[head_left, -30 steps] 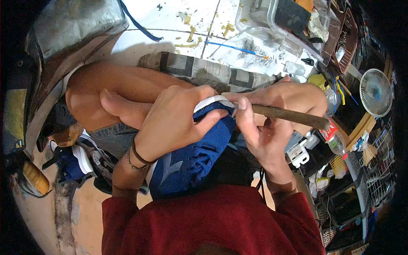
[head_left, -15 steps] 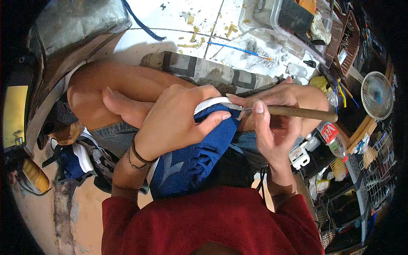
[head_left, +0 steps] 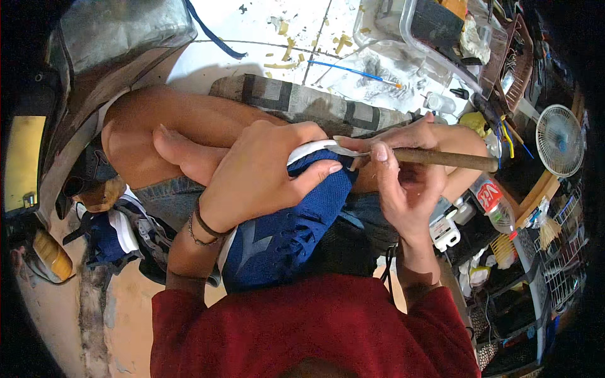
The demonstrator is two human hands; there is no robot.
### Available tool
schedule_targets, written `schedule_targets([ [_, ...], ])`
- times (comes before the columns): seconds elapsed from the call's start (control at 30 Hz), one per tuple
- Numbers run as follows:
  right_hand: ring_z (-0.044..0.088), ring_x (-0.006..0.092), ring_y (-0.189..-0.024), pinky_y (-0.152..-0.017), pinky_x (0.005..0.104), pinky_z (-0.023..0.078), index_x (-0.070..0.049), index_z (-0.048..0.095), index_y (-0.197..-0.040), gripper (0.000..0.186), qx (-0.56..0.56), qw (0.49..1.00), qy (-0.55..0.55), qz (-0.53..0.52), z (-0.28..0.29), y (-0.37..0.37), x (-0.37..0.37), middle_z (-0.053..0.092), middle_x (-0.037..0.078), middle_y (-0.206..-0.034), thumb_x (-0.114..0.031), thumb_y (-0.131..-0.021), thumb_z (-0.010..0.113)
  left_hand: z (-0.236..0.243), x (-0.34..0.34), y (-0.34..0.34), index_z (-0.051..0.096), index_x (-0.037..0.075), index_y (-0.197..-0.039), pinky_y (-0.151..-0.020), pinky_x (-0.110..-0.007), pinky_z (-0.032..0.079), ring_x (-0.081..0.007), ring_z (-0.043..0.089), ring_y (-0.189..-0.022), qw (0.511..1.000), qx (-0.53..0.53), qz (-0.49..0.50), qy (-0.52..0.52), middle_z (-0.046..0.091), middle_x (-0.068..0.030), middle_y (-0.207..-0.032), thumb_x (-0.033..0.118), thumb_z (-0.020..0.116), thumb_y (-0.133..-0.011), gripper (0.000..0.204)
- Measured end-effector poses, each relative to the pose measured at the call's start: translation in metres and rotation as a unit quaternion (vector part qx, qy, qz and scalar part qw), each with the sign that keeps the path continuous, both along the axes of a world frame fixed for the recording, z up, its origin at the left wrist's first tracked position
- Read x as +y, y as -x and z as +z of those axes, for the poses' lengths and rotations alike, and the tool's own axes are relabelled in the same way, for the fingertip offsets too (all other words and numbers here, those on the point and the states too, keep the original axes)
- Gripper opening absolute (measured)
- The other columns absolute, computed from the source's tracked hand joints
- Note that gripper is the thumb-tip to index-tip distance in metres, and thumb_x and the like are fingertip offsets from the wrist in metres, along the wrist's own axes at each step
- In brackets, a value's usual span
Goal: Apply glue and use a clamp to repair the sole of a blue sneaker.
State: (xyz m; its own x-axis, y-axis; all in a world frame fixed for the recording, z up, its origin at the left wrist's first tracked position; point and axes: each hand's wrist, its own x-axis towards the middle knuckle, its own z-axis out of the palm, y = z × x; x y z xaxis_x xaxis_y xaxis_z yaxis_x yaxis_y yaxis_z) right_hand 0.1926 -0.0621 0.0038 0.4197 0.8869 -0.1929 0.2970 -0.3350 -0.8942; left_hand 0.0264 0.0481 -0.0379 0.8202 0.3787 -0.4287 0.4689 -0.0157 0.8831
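A blue lace-up sneaker with a white sole rests on my lap, its toe pointing away from me. My left hand is closed around the toe, its thumb pressing on the blue upper and its fingers over the sole edge. In my right hand is a hand tool with a round wooden handle and a thin metal end. That metal end lies at the toe, along the seam between sole and upper. My right fingers partly cover the tool's neck, so its exact kind is unclear.
Beyond my crossed legs lie a rolled patterned cloth, a thin blue brush and yellowish scraps on white tiles. A clear bin stands at far right, near a fan and a bottle. Other shoes sit at left.
The tool's metal end has shifted slightly along the toe seam, and its handle end has risen a little. My left hand has moved slightly, still gripping the sneaker.
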Motion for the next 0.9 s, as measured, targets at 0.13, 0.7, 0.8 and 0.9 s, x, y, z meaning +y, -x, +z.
schedule_targets([
  [0.13, 0.061, 0.015, -0.064, -0.059, 0.0267, 0.047, 0.005, 0.061, -0.091, 0.009, -0.005, 1.0, -0.012, 0.017, -0.004, -0.005, 0.002, 0.062, 0.009, -0.076, -0.001, -0.089, 0.067, 0.001, 0.001, -0.001, 0.069, 0.002, -0.099, -0.071, -0.037, 0.053, -0.0336, 0.07, -0.08, 1.0, -0.014, 0.005, 0.005, 0.07, -0.0177, -0.087, 0.019, 0.076, -0.08, 0.027],
  [0.7, 0.06, 0.0143, -0.058, -0.052, 0.0278, 0.047, 0.005, 0.061, -0.088, 0.01, -0.085, 0.995, -0.014, 0.045, -0.002, 0.006, -0.005, 0.064, 0.009, -0.072, 0.0, -0.088, 0.069, -0.005, 0.0, -0.001, 0.067, 0.005, -0.093, -0.068, -0.046, 0.051, -0.04, 0.066, -0.075, 0.997, -0.069, 0.034, 0.0, 0.067, -0.02, -0.078, 0.03, 0.071, -0.084, 0.027],
  [0.8, 0.06, 0.0152, -0.059, -0.054, 0.0282, 0.048, 0.006, 0.06, -0.089, 0.01, -0.004, 0.997, -0.063, -0.034, -0.007, 0.008, -0.009, 0.064, 0.009, -0.072, 0.0, -0.088, 0.069, -0.004, 0.0, -0.002, 0.068, 0.005, -0.094, -0.068, -0.046, 0.051, -0.0405, 0.065, -0.075, 0.997, -0.065, 0.03, 0.002, 0.067, -0.0202, -0.078, 0.03, 0.071, -0.083, 0.027],
  [0.9, 0.061, 0.0154, -0.064, -0.058, 0.028, 0.049, 0.007, 0.06, -0.091, 0.009, -0.021, 0.998, -0.053, -0.003, -0.005, 0.007, -0.007, 0.064, 0.01, -0.076, 0.001, -0.089, 0.066, -0.002, 0.004, -0.001, 0.07, 0.002, -0.1, -0.073, -0.036, 0.053, -0.0323, 0.07, -0.081, 0.999, -0.037, -0.003, 0.009, 0.071, -0.0173, -0.089, 0.021, 0.075, -0.081, 0.028],
])
